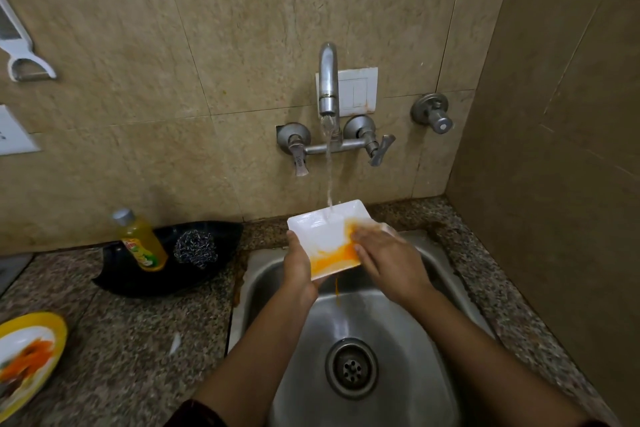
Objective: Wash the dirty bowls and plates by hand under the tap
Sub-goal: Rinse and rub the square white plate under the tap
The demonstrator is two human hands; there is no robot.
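A white square plate [320, 230] smeared with orange sauce tilts over the steel sink [398, 315], under the running tap [328, 80]. My left hand [299, 265] grips its near left edge. My right hand [388, 256] lies flat on the plate's right side, its fingers rubbing the orange smear. Orange water drips from the plate's lower corner into the basin. A yellow-rimmed dirty plate [27, 357] with orange leftovers lies on the counter at the far left.
A black tray [214, 274] left of the sink holds a yellow dish-soap bottle [142, 243] and a steel scrubber [195, 248]. The drain [351, 367] sits mid-basin. Speckled granite counter [138, 340] surrounds the sink. A wall valve [433, 113] is right of the tap.
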